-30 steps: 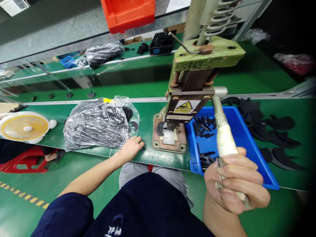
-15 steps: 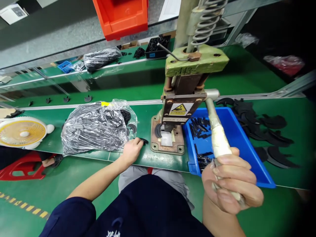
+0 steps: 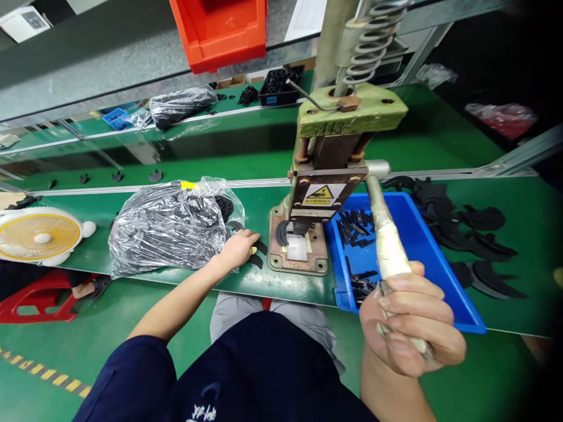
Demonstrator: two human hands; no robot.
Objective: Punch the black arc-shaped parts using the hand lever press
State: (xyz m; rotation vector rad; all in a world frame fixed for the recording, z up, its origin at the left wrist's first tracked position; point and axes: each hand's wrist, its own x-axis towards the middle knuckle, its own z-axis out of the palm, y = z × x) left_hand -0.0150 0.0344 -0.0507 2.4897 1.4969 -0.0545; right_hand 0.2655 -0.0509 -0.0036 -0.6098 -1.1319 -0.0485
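Note:
My right hand (image 3: 411, 325) is wrapped tight round the taped lever handle (image 3: 387, 243) of a green hand press (image 3: 347, 111) bolted on a rusty base plate (image 3: 299, 261). A black curved part (image 3: 282, 232) lies on that base under the ram. My left hand (image 3: 238, 248) rests on the green bench beside a clear plastic bag of black parts (image 3: 169, 225), its fingers curled over small black curved pieces (image 3: 259, 253) lying just left of the base plate. Whether those fingers grip a piece I cannot make out.
A blue bin (image 3: 422, 252) with black offcuts stands right of the press. Loose black curved parts (image 3: 470, 234) lie further right. A small white and yellow fan (image 3: 41, 234) sits at the far left. An orange bin (image 3: 220, 29) is on the shelf above.
My left hand has slid right and forward, from the bench's near edge to the black pieces by the base plate. The right hand stays on the lever.

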